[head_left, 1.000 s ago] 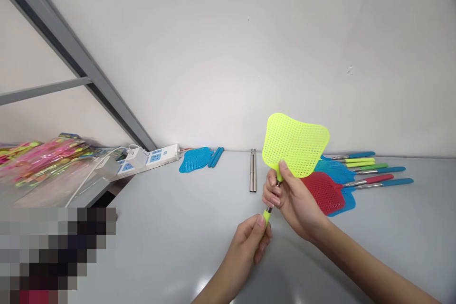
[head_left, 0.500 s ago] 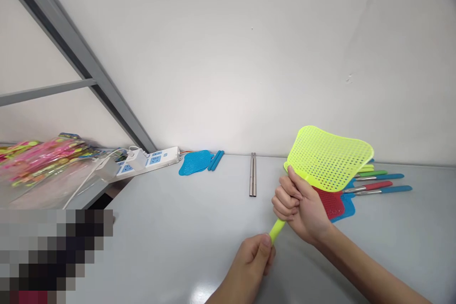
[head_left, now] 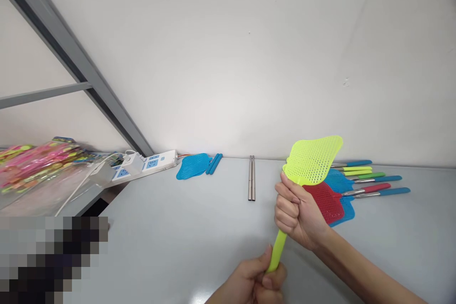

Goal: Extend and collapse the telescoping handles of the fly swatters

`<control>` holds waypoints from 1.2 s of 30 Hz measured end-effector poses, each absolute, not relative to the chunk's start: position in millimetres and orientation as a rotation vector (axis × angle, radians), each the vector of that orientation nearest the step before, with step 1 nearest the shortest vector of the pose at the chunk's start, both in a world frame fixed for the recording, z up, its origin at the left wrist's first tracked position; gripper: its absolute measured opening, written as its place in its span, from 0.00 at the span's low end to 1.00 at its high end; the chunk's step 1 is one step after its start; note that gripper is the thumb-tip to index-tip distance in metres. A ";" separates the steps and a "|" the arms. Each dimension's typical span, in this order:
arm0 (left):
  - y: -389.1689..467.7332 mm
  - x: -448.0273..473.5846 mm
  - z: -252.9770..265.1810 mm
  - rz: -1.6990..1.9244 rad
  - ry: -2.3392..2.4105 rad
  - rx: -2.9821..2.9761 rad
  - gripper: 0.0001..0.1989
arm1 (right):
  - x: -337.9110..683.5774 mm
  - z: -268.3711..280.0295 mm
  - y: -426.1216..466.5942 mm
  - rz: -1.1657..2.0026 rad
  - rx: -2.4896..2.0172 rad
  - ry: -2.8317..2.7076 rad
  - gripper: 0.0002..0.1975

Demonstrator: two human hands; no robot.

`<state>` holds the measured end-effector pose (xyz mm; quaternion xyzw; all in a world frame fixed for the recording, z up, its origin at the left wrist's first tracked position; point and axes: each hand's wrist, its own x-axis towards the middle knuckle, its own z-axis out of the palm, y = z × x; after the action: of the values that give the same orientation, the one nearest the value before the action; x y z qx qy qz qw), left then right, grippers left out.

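Observation:
Both my hands hold a yellow-green fly swatter above the grey table. My right hand is closed around its shaft just below the mesh head. My left hand grips the lower end of its yellow-green handle at the bottom edge of the view. The mesh head is tilted up and to the right, in front of the pile of swatters.
A pile of red and blue swatters with coloured handles lies at the right by the wall. Two metal rods, a blue swatter head with blue grips and a power strip sit further left. Packaged goods lie far left.
The swatter's handle now shows longer between my hands. My left hand has drawn down toward me and the mesh head has turned more edge-on, shifting right from a second ago.

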<state>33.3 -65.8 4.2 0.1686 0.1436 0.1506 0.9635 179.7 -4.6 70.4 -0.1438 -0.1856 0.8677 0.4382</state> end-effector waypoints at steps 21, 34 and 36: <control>-70.0 32.6 16.4 0.304 0.242 0.603 0.19 | 177.3 96.5 -31.5 2.161 -0.004 -0.867 0.25; -72.7 46.2 10.3 0.505 0.486 0.819 0.22 | 171.2 99.6 -22.1 1.866 -0.647 -0.685 0.21; -72.3 48.9 9.2 0.525 0.547 0.868 0.23 | 170.3 97.5 -20.4 1.843 -0.674 -0.677 0.21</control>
<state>48.9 -72.3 9.2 0.4104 0.2585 0.2480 0.8386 170.3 -20.4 97.5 -0.2796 -0.2811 0.7647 0.5079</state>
